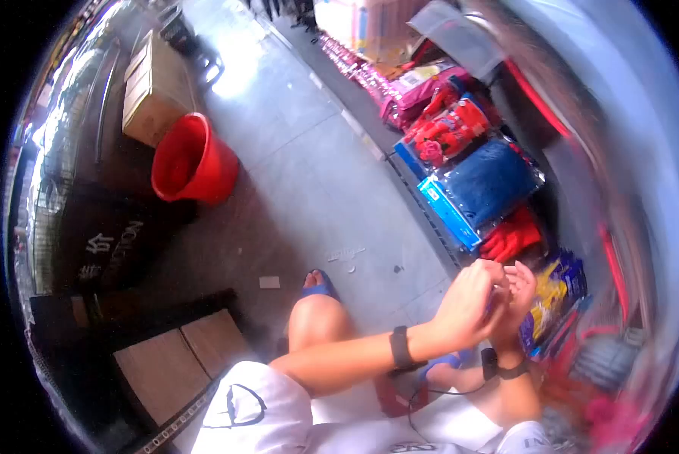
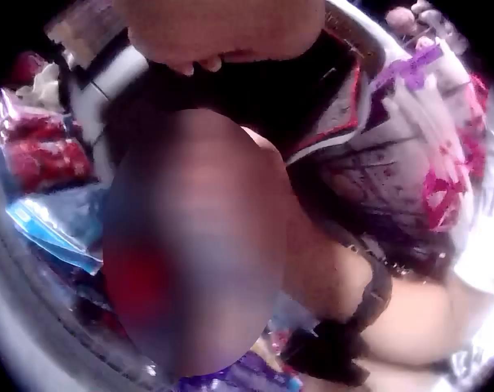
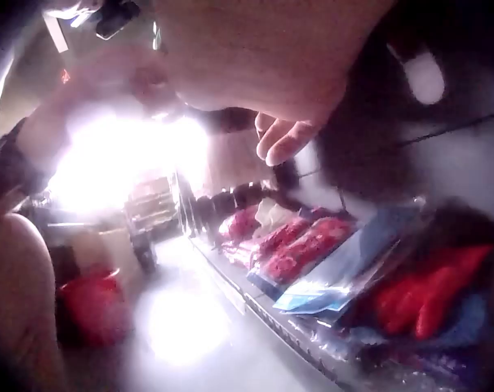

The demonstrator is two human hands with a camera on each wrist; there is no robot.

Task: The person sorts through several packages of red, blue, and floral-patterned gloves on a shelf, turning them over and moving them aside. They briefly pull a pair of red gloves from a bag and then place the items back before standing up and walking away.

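Observation:
In the head view my left hand (image 1: 464, 303) and right hand (image 1: 516, 295) are close together above the goods on the right, fingers bent. A small dark patch shows between them; I cannot tell whether it is something held. The left wrist view has the left hand (image 2: 222, 33) at the top, its fingertips curled under, with a blurred shape below it. In the right wrist view the right hand (image 3: 271, 57) bends its fingertips (image 3: 283, 143) downward. Beneath the hands lie red gloves (image 1: 512, 236), a bagged dark blue item (image 1: 494, 181) and a yellow and purple packet (image 1: 555, 295).
A red bucket (image 1: 222, 170) stands on the floor beside a cardboard box (image 1: 154, 91). More packaged goods, including a red floral pack (image 1: 453, 132), line the low shelf. Flat brown cartons (image 1: 162, 371) are at lower left. A thin cable (image 1: 430, 395) runs near the wrists.

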